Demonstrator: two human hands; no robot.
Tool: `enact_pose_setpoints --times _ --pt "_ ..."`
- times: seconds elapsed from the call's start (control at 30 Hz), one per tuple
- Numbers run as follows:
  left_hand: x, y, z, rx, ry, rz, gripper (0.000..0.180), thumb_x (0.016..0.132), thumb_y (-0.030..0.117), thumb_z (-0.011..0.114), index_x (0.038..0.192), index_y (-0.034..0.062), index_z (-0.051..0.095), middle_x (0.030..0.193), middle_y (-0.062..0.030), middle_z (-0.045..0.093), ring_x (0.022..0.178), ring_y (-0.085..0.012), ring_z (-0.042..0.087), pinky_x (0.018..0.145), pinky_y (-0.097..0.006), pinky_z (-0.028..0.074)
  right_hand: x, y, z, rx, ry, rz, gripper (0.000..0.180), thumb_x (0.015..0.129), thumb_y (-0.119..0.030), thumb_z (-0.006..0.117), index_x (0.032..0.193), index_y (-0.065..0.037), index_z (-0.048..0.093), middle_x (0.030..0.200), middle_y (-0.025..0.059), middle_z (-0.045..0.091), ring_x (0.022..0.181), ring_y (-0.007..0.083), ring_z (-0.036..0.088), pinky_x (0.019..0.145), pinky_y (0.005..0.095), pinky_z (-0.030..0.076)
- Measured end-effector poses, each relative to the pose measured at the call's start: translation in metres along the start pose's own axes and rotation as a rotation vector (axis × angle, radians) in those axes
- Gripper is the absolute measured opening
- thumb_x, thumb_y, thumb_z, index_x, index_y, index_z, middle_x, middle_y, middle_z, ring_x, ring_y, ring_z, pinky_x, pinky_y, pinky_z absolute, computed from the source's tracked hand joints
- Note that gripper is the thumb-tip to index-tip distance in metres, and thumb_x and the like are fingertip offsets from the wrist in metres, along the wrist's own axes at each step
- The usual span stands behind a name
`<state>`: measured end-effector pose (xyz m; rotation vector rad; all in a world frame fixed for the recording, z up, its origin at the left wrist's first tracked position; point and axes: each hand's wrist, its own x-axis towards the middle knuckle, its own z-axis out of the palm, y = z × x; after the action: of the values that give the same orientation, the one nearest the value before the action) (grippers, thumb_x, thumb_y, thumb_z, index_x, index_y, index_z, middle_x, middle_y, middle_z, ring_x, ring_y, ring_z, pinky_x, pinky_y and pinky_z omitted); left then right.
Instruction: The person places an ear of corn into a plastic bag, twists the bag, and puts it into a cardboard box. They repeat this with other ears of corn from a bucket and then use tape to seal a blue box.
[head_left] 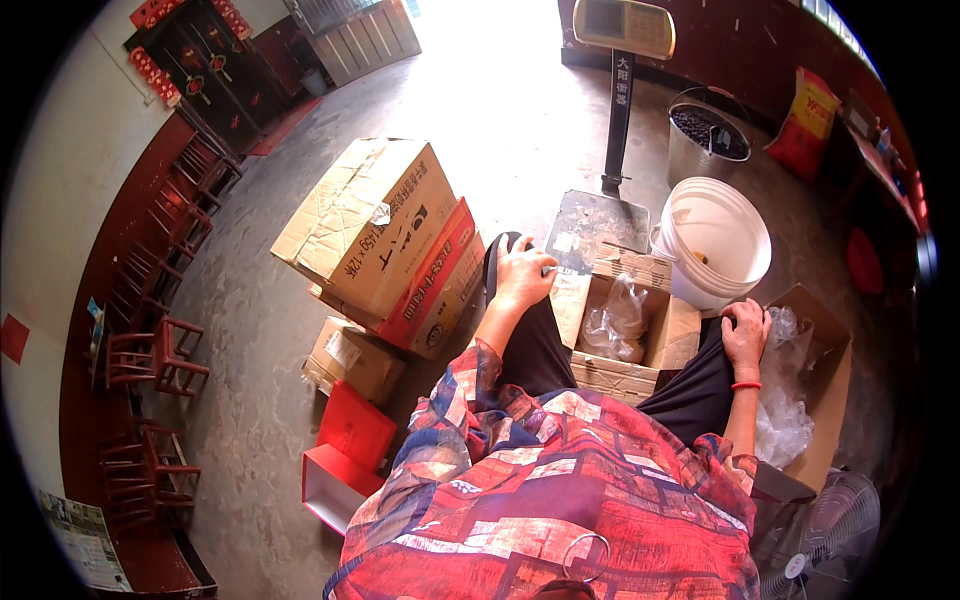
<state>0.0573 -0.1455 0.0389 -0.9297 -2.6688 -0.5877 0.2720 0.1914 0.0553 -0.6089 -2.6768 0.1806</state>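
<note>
My left hand (525, 274) rests on my left knee, its fingers apart and draped over the dark trousers. A small dark spot shows by its thumb; I cannot make out what it is. Over my right knee lies my right hand (743, 334), fingers loosely spread, a red band at the wrist. Between my knees stands an open cardboard box (677, 338) with its flaps out. Inside it sits a clear plastic bag (613, 325) with brownish contents at the bottom. Neither hand touches the bag.
Beyond the box are a platform scale (585, 222), a white bucket (735, 240) and a metal pail (712, 140) of dark lumps. Stacked cartons (375, 225) and a red box (355, 435) stand left. At right are a carton of plastic bags (785, 425) and a fan (830, 530).
</note>
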Motion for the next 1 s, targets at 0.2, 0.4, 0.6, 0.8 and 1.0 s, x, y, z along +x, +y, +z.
enact_pose_setpoints --times 0.2,0.4,0.6,0.8,1.0 --pt "-0.003 -0.004 0.0 -0.002 0.008 -0.013 0.012 0.072 0.028 0.067 0.08 0.021 0.071 0.094 -0.0015 0.066 0.117 -0.0224 0.046 0.104 -0.053 0.019 0.0 0.0 0.0 -0.005 0.011 -0.009 0.008 0.071 -0.013 0.062 0.079 -0.012 0.061 0.096 0.0026 0.061 0.114 0.0235 0.046 0.104 0.0467 0.022" --pt "-0.003 -0.007 0.008 -0.016 0.015 -0.029 0.01 0.071 0.025 0.066 0.078 0.0213 0.071 0.092 -0.0001 0.067 0.115 -0.0217 0.047 0.105 -0.051 0.02 0.001 0.001 0.001 -0.001 0.007 -0.001 0.008 0.071 -0.013 0.063 0.079 -0.012 0.061 0.095 0.0023 0.061 0.114 0.0232 0.047 0.104 0.0461 0.022" --pt "-0.002 -0.006 0.009 -0.01 0.025 -0.018 0.01 0.071 0.025 0.066 0.078 0.0211 0.071 0.091 -0.0001 0.067 0.114 -0.0217 0.048 0.105 -0.051 0.02 0.001 0.0 0.0 -0.003 0.01 -0.005 0.008 0.071 -0.013 0.063 0.079 -0.012 0.061 0.095 0.0024 0.061 0.114 0.0231 0.046 0.104 0.0454 0.022" --pt "-0.005 -0.007 0.0 -0.014 0.041 -0.019 0.011 0.071 0.027 0.067 0.078 0.0203 0.071 0.093 -0.0008 0.065 0.115 -0.0222 0.047 0.105 -0.051 0.02 0.0 -0.004 0.0 -0.003 0.003 -0.005 0.008 0.071 -0.012 0.062 0.078 -0.012 0.061 0.095 0.0028 0.061 0.114 0.0233 0.046 0.104 0.0452 0.022" --pt "0.004 0.002 0.003 -0.009 0.061 0.027 0.011 0.069 0.026 0.067 0.078 0.0207 0.071 0.091 -0.0002 0.067 0.113 -0.0218 0.049 0.104 -0.051 0.021 -0.001 0.004 0.001 -0.004 0.041 -0.014 0.007 0.07 -0.014 0.062 0.076 -0.011 0.062 0.094 0.0042 0.061 0.113 0.0237 0.047 0.102 0.0461 0.024"
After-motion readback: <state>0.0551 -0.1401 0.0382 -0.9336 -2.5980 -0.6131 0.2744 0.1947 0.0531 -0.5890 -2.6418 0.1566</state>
